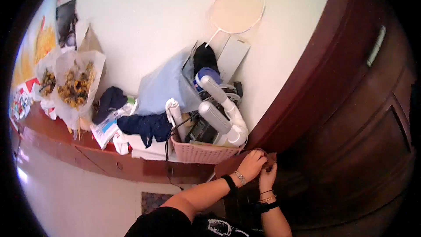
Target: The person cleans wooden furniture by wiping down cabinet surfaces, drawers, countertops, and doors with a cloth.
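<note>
My left hand (252, 165) and my right hand (268, 179) are close together at the cabinet's right end, beside the dark door. The fingers of both are closed on a reddish-brown, soft-looking piece (272, 157) with a folded edge. Its kind cannot be made out, as the fingers hide much of it. Just left of the hands stands a pink perforated basket (204, 154). Out of it stick a white appliance with two grey-ended arms (221, 114) and several dark items.
A long reddish-brown cabinet (144, 169) runs along the wall. On it lie dried flowers in paper (76, 85), dark cloth (147, 126) and a pale blue bag (169, 83). A white racket (237, 9) leans on the wall. A dark wooden door (351, 149) stands at right.
</note>
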Demonstrator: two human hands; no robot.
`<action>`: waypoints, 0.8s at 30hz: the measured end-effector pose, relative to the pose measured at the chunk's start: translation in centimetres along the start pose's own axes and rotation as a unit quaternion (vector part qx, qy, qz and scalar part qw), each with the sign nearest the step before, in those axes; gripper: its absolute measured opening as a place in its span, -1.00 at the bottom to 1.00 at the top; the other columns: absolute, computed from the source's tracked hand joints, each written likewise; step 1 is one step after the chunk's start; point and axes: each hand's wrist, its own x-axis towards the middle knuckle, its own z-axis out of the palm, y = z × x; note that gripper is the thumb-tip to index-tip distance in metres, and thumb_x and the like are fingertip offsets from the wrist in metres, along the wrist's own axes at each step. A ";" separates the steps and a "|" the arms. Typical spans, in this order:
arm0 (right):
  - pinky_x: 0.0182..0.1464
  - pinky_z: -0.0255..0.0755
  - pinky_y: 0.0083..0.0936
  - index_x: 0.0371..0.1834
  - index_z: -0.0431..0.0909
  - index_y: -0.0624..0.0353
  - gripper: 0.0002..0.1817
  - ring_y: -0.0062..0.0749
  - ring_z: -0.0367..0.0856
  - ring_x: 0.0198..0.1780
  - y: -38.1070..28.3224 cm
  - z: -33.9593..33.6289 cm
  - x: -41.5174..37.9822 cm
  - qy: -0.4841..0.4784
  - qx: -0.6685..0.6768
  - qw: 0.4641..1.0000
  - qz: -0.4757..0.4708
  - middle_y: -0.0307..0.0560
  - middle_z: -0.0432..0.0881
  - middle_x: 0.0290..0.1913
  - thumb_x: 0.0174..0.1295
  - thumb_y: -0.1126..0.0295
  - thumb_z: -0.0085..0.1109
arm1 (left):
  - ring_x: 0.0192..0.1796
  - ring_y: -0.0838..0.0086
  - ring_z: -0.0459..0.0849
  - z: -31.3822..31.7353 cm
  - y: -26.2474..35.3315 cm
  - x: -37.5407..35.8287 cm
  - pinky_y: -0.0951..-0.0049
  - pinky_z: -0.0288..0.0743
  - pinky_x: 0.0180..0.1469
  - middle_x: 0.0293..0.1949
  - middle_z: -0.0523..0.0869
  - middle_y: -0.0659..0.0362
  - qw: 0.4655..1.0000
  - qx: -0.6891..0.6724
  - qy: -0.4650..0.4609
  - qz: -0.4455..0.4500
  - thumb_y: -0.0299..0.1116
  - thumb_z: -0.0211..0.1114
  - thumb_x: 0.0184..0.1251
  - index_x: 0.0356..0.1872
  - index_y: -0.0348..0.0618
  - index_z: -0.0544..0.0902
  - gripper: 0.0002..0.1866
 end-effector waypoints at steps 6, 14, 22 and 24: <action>0.04 0.36 -0.41 -0.01 0.39 0.14 -0.72 -0.36 0.47 -0.03 -1.2 -3.2 -3.2 -0.151 0.303 0.918 0.205 -0.17 0.50 -0.06 0.20 0.42 0.03 | -0.11 -0.01 0.44 -0.5 2.0 -3.5 0.23 0.39 -0.05 -0.21 0.42 -0.03 0.965 -0.138 -0.039 -0.219 -0.64 0.06 0.04 -0.28 -0.23 0.42 -0.81; 0.17 0.32 -0.27 0.02 0.44 0.13 -0.67 -0.23 0.45 0.08 1.2 -5.3 -11.1 -0.312 0.397 0.767 0.396 -0.10 0.52 0.02 0.20 0.30 0.00 | -0.11 0.05 0.55 -4.4 3.5 -16.1 0.27 0.40 -0.04 -0.23 0.54 -0.08 0.927 -0.179 -0.074 -0.322 -0.64 -0.06 0.14 -0.14 -0.19 0.39 -0.74; 0.25 0.23 -0.26 0.29 0.18 0.03 -0.50 -0.23 0.28 0.26 4.6 -3.2 -21.0 -0.432 0.349 0.710 0.433 -0.08 0.30 0.24 0.28 0.32 -0.02 | -0.14 0.31 0.57 -16.0 11.0 -23.2 0.31 0.55 -0.23 -0.15 0.56 0.06 0.732 -0.206 -0.083 -0.644 -0.48 -0.05 0.27 -0.10 -0.12 0.36 -0.81; 0.25 0.21 -0.29 0.36 0.04 0.00 -0.37 -0.24 0.25 0.27 2.8 -2.1 -22.9 -0.467 0.315 0.733 0.381 -0.09 0.23 0.27 0.24 0.33 0.07 | -0.12 0.36 0.56 -17.7 11.3 -24.5 0.34 0.56 -0.23 -0.11 0.55 0.11 0.712 -0.256 -0.027 -0.653 -0.48 -0.07 0.29 -0.08 -0.11 0.36 -0.80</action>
